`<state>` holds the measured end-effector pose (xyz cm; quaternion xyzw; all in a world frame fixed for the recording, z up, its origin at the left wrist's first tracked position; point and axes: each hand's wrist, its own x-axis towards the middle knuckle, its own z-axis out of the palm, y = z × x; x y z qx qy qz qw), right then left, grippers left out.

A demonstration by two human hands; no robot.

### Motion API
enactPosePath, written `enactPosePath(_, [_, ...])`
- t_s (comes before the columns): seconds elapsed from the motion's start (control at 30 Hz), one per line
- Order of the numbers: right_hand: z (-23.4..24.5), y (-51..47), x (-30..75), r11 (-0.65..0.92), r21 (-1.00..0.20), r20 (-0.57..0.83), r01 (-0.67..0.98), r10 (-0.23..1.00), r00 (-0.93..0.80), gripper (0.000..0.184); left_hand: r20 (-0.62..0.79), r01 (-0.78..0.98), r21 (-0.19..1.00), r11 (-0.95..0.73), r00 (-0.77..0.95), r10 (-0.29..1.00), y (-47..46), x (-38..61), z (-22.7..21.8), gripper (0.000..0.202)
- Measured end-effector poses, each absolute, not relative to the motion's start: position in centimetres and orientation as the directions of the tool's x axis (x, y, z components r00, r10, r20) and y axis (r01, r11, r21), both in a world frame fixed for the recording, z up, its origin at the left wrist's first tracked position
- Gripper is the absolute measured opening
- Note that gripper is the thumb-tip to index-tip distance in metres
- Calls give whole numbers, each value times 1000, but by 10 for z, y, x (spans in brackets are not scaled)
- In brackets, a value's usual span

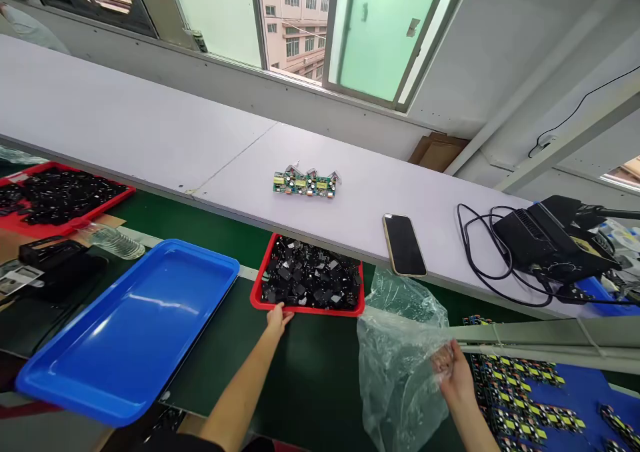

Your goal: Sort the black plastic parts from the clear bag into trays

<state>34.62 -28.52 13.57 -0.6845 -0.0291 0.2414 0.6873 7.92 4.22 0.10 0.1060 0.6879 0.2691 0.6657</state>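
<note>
My left hand (277, 319) reaches forward and grips the near rim of a red tray (256, 295) filled with several small black plastic parts (313, 280). My right hand (451, 367) is closed on the edge of a clear plastic bag (400, 352) that stands crumpled on the green belt, right of the red tray. The bag's contents look dark and cannot be made out.
A blue tray (130, 325) lies tilted at the left. A white shelf (150, 132) carries a row of green circuit boards (305, 183), a phone (404, 244) and a black device with cables (547, 242). More boards lie on a blue surface (530, 399) at right. Another red tray (55, 195) is far left.
</note>
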Motion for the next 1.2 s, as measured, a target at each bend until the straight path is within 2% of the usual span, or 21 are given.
enactPosePath(0.17, [162, -266, 357, 84, -958, -242, -275, 283, 928, 49, -910, -243, 412, 878, -56, 411, -49, 64, -3, 30])
enactPosePath(0.3, [182, -264, 349, 111, -960, -213, -256, 302, 929, 50, -946, -189, 323, 927, -28, 324, -113, 42, 3, 29])
enactPosePath(0.4, [198, -261, 337, 88, -966, -199, -242, 337, 920, 47, -975, -44, 221, 974, 27, 222, -148, 19, 17, 25])
enactPosePath(0.5, [207, -261, 321, 40, -978, -180, -205, 333, 926, 43, -990, 193, 122, 974, 93, 106, -166, 2, 41, 29])
enactPosePath(0.53, [208, -261, 316, 21, -980, -178, -196, 325, 929, 44, -987, 264, 136, 955, 118, 108, -168, -1, 52, 30])
enactPosePath(0.6, [207, -262, 304, -37, -985, -173, -171, 338, 925, 47, -961, 345, 256, 903, 194, 199, -165, 2, 78, 30])
enactPosePath(0.67, [206, -262, 292, -113, -986, -158, -121, 420, 894, 50, -852, 371, 516, 772, 319, 415, -156, 19, 107, 55])
enactPosePath(0.7, [206, -262, 287, -149, -985, -146, -84, 479, 865, 50, -741, 369, 668, 646, 404, 536, -149, 32, 122, 71])
enactPosePath(0.73, [207, -262, 283, -185, -982, -132, -36, 541, 831, 50, -501, 408, 858, 313, 527, 687, -141, 49, 134, 81])
enactPosePath(0.77, [208, -261, 280, -220, -975, -120, 18, 597, 793, 50, -276, 432, 901, -33, 631, 725, -131, 67, 144, 84])
enactPosePath(0.8, [209, -260, 278, -253, -965, -108, 76, 641, 760, 49, -155, 452, 849, -274, 708, 689, -121, 87, 152, 78])
enactPosePath(0.9, [205, -257, 277, -361, -892, -76, 273, 714, 696, 50, -146, 452, 808, -378, 775, 615, -86, 142, 159, 33])
enactPosePath(0.93, [198, -256, 277, -417, -850, -89, 321, 716, 693, 54, -148, 453, 799, -394, 785, 602, -74, 156, 158, 24])
enactPosePath(1.0, [176, -255, 275, -563, -751, -183, 344, 679, 710, 64, -137, 443, 791, -423, 801, 582, -53, 177, 157, 22])
enactPosePath(1.1, [134, -258, 271, -741, -622, -375, 252, 565, 735, 75, -114, 423, 786, -450, 816, 567, -29, 192, 161, 27])
enactPosePath(1.2, [106, -273, 271, -806, -569, -433, 163, 462, 774, 58, -100, 428, 778, -460, 807, 581, -5, 200, 172, 29])
